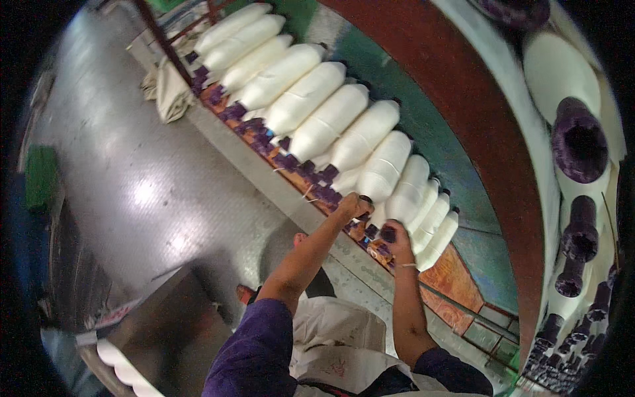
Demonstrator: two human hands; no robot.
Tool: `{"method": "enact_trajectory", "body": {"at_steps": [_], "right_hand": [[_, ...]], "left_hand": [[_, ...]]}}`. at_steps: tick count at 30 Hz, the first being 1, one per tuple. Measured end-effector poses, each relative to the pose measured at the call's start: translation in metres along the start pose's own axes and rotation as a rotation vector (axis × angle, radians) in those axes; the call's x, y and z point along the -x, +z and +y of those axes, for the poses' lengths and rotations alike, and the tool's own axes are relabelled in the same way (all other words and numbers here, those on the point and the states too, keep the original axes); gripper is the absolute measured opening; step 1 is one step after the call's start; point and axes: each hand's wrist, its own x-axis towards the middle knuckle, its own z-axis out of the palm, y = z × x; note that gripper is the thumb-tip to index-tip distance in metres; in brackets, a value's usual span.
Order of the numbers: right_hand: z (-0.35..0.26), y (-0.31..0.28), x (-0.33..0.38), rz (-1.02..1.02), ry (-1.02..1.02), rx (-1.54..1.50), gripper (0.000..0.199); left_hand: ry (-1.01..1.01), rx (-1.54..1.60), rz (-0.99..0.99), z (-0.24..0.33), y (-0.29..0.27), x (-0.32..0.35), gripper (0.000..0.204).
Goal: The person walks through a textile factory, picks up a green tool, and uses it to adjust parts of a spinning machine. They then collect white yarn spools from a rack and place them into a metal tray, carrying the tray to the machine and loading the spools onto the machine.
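At the rack's near end, left hand [352, 205] and right hand [397, 239] each closed round a white bobbin's [383, 169] purple base, bobbins slanting up-right

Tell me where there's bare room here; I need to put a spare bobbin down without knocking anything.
Bare room: the shiny grey floor left of the long rail, between the green patch and the cloth bag. Crowded: the row of white yarn bobbins lies packed side by side, where the left hand and right hand work.

Fingertips (both hands) hidden among bobbins [370, 155]
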Motion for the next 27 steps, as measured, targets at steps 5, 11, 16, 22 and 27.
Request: {"method": "enact_trajectory", "body": {"at_steps": [5, 11, 16, 22, 27], "right_hand": [[-0.080, 0.026, 0.082, 0.073, 0.693, -0.743, 0.010], [-0.170, 0.128, 0.208, -0.397, 0.594, -0.623, 0.017], [-0.255, 0.246, 0.262, -0.860, 0.471, -0.271, 0.028], [-0.306, 0.413, 0.322, -1.447, 0.283, 0.062, 0.035], [-0.344, 0.525, 0.371, -1.571, 0.069, 0.151, 0.051]], "left_hand": [[0.160, 0.228, -0.107, -0.034, -0.048, 0.174, 0.031], [0.088, 0.693, 0.255, -0.055, -0.090, 0.500, 0.050], [0.028, 0.905, 0.728, -0.082, -0.078, 0.695, 0.057], [0.098, 1.129, 1.474, -0.148, -0.043, 0.793, 0.052], [0.059, 1.262, 1.768, -0.225, -0.049, 0.816, 0.039]]}}
